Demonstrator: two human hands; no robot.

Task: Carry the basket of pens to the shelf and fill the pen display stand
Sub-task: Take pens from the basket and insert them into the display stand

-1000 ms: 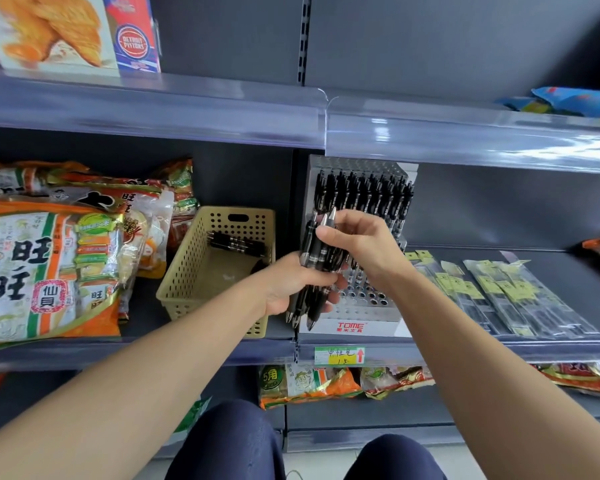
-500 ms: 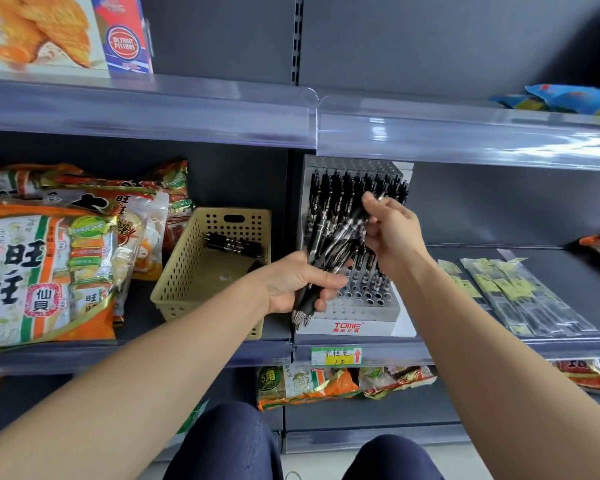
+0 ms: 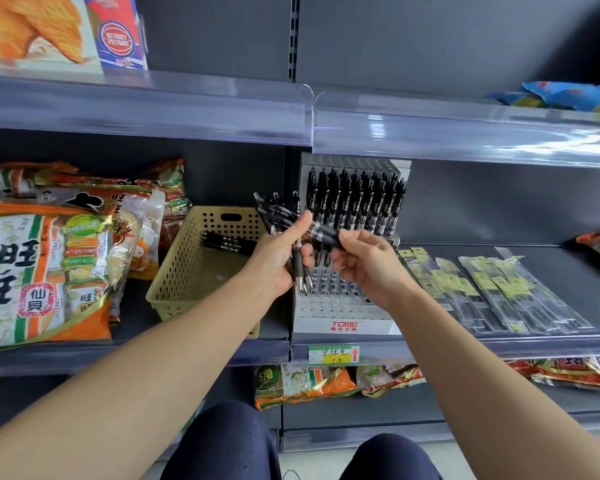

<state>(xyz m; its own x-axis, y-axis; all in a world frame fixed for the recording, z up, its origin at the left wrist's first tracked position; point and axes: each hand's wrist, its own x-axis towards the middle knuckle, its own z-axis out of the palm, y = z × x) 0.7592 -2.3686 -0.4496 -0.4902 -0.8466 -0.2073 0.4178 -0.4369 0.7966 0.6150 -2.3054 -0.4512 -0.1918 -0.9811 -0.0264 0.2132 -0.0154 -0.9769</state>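
Hands curled: left hand grips a pen bundle, right hand pinches one pen.

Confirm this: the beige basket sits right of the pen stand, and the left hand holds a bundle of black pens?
One slip: in the head view the beige basket sits left of the pen stand, not right. The left hand does hold the black pens.

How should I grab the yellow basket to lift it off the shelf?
Grip the basket by its short ends, coming from the front and over the open top. The far wall has an oval handle slot for fingers. The near end is partly hidden behind the left arm, so a matching slot there is only likely.
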